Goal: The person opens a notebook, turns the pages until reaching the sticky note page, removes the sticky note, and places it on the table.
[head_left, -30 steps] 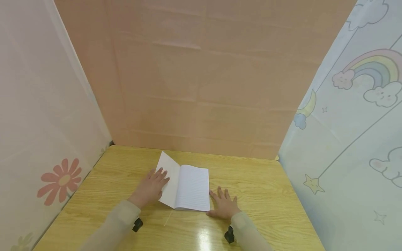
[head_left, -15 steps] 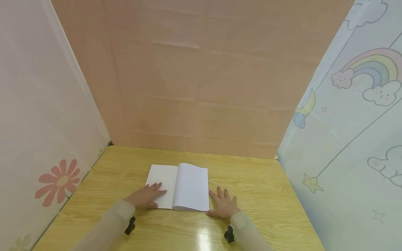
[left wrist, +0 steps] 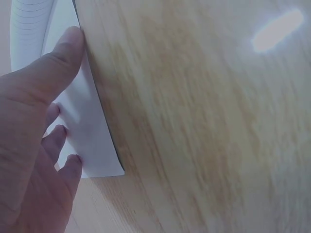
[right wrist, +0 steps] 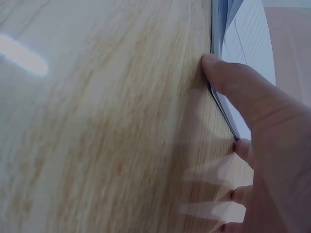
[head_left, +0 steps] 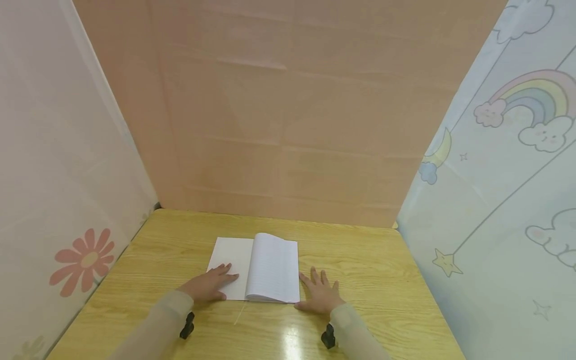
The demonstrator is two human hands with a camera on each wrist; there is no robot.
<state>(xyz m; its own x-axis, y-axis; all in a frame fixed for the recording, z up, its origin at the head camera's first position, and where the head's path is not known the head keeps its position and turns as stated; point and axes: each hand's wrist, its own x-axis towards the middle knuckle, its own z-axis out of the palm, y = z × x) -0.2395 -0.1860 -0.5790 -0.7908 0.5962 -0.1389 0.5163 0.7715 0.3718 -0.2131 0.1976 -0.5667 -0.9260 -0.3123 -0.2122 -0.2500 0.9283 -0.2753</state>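
An open notebook (head_left: 273, 270) with lined white pages lies on the wooden table. Its blank left side (head_left: 236, 252) is flat, while the upper sheets on the right bulge up near the spine. My left hand (head_left: 209, 284) rests with spread fingers on that left side; in the left wrist view the thumb (left wrist: 68, 53) lies along the notebook's near edge. Beside the lower right corner is my right hand (head_left: 321, 295), fingers spread on the table. Its thumb (right wrist: 228, 75) touches the notebook's edge in the right wrist view.
The wooden table (head_left: 382, 285) extends around the notebook on all sides. An orange-tan sheet (head_left: 288, 110) hangs behind it. Patterned fabric walls stand at the left (head_left: 67, 150) and right (head_left: 504, 200). A black wrist camera (head_left: 187, 325) sits at the left cuff.
My left hand has moved left and down, laying the raised left side of the notebook flat. The right-hand sheets have bulged up near the spine. My right hand has stayed in place.
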